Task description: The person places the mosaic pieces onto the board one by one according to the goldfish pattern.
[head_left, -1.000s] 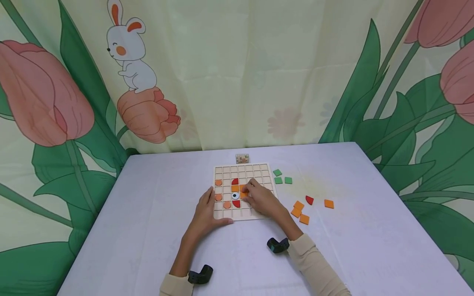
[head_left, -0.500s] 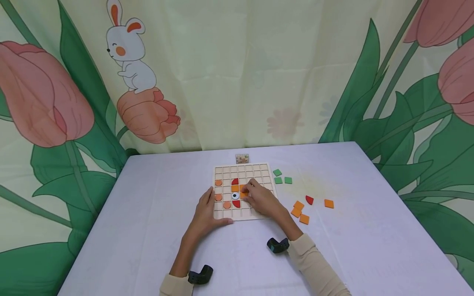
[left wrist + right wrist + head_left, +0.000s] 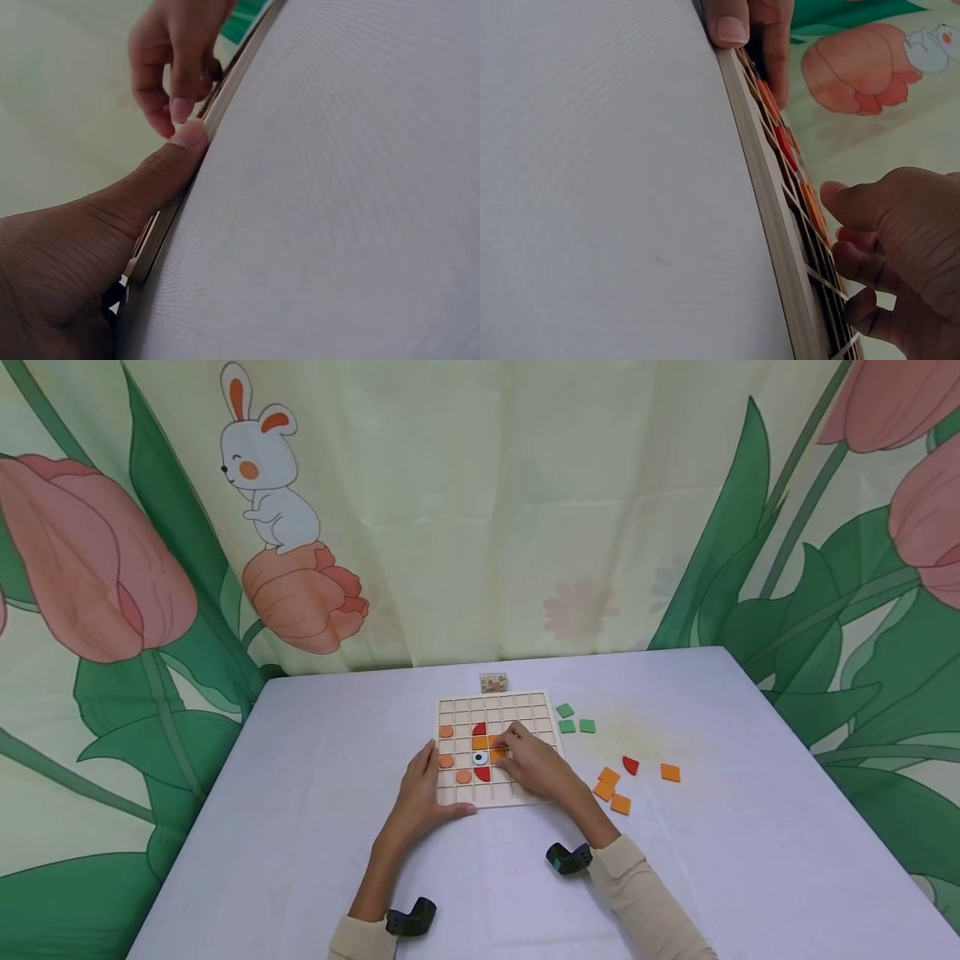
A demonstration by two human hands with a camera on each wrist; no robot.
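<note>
— What's nearest?

— A smooth white table (image 3: 300, 827). On it lies a flat wooden grid board (image 3: 498, 704) of square cells. The left hand (image 3: 420, 797) grips its near-left corner, thumb along the edge.

— And the right hand (image 3: 534, 766)?

— Resting on the board, fingers curled, tips pinching an orange square tile (image 3: 497, 754) in a middle cell.

— Beyond?

— Loose orange tiles (image 3: 609, 787) to the right, green ones (image 3: 576, 720) farther back.

— Any change?

— Both hands stay put.
</note>
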